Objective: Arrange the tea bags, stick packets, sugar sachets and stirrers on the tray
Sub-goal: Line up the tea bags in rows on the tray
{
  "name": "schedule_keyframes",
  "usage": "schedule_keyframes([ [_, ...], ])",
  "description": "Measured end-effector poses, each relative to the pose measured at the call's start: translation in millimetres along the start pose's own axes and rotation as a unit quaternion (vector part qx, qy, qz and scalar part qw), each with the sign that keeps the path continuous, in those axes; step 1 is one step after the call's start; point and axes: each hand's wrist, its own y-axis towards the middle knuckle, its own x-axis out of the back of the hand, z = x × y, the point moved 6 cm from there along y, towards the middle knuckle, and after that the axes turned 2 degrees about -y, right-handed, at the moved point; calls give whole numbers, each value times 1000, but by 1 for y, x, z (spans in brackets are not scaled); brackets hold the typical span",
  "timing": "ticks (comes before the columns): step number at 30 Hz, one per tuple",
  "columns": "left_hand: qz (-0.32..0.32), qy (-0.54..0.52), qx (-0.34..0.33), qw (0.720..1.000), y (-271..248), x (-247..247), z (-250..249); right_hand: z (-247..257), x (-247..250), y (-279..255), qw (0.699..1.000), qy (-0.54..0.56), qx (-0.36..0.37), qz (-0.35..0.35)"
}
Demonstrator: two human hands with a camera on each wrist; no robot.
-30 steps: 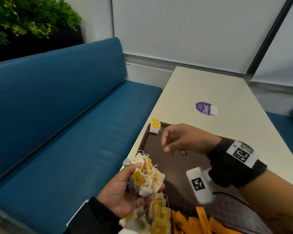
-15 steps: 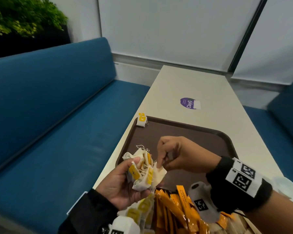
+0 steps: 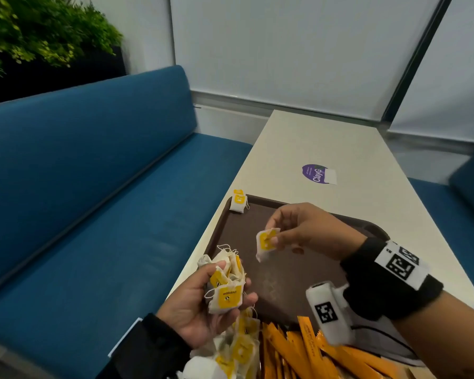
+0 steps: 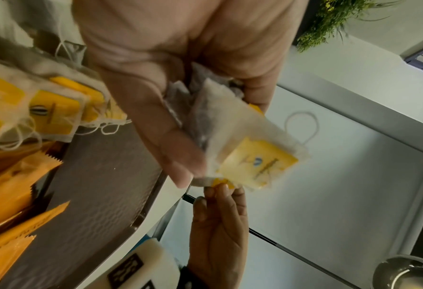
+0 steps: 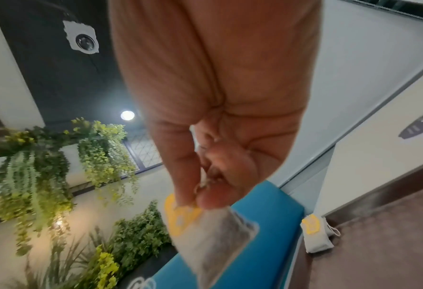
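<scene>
A brown tray (image 3: 257, 269) lies on the pale table. My left hand (image 3: 203, 305) grips a bunch of white tea bags with yellow tags (image 3: 226, 283) at the tray's near left edge; the bunch (image 4: 230, 140) shows in the left wrist view too. My right hand (image 3: 298, 231) pinches a single tea bag (image 3: 266, 243) by its top above the tray's middle; it (image 5: 205, 234) hangs from thumb and fingers in the right wrist view. One tea bag (image 3: 238, 202) lies on the tray's far left corner. More tea bags (image 3: 241, 348) and orange stick packets (image 3: 307, 351) are heaped at the tray's near end.
A blue bench seat (image 3: 93, 214) runs along the table's left side. A purple sticker (image 3: 318, 173) sits on the table beyond the tray. A plant (image 3: 39, 36) stands behind the bench. A metal bowl (image 4: 408, 273) shows in the left wrist view.
My right hand reached into the bunch held by my left hand, pinched one tea bag and has lifted it away over the tray. The left hand kept its hold on the bunch.
</scene>
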Motion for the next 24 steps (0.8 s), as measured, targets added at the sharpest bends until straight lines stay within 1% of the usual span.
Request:
schedule_keyframes([
  [3, -27, 2, -11, 1000, 4, 6, -8, -12, 9, 21, 997, 34, -40, -62],
  [4, -33, 0, -15, 999, 5, 7, -11, -18, 11, 29, 995, 28, -51, -80],
  [9, -54, -4, -21, 998, 12, 14, -24, -48, 15, 88, 978, -92, -115, -145],
  [12, -49, 2, -25, 998, 14, 14, -28, -61, 16, 123, 970, -104, -135, -175],
  [18, -40, 9, -16, 999, 18, 17, -31, -81, 11, 178, 951, -153, -194, -188],
  [22, -44, 11, -10, 999, 18, 23, -31, -90, 12, 188, 951, -115, -213, -192],
  [24, -46, 22, -7, 999, 19, 26, -32, -90, 13, 191, 948, -113, -222, -200],
])
